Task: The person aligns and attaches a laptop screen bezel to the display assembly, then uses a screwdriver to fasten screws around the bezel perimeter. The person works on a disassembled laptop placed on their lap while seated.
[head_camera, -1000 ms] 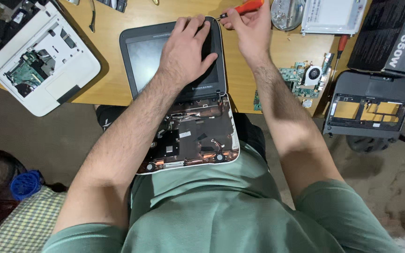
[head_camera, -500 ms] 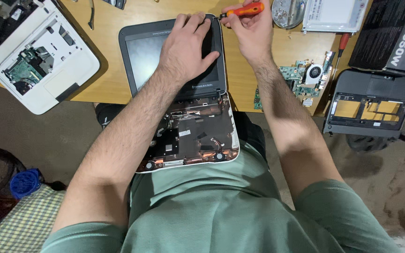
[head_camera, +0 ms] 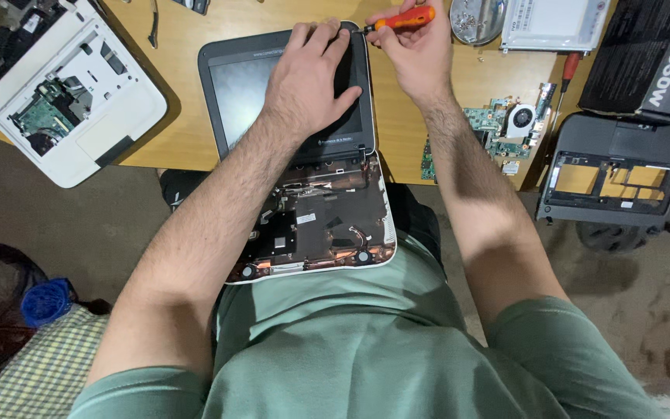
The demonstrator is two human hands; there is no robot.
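A small opened laptop [head_camera: 234, 93] lies flat with its grey screen half on the wooden desk [head_camera: 180, 140] and its stripped base [head_camera: 327, 225] resting on my lap. My left hand [head_camera: 312, 77] presses flat on the right part of the screen, fingers reaching its top right corner. My right hand [head_camera: 416, 43] grips an orange-handled screwdriver [head_camera: 403, 19], whose tip points left at that top right corner of the screen bezel, right beside my left fingertips.
A white laptop base [head_camera: 63, 101] with exposed board lies at the left. A green circuit board with a fan [head_camera: 505, 128] and a second red-handled screwdriver [head_camera: 566, 74] sit right of my arm. A grey plastic frame [head_camera: 618, 171], a dark box [head_camera: 653, 54] and a metal dish [head_camera: 474, 19] stand further right.
My right hand has brought the screwdriver slightly down and left, so its tip now meets the screen's top right corner. My left hand stays pressed on the screen.
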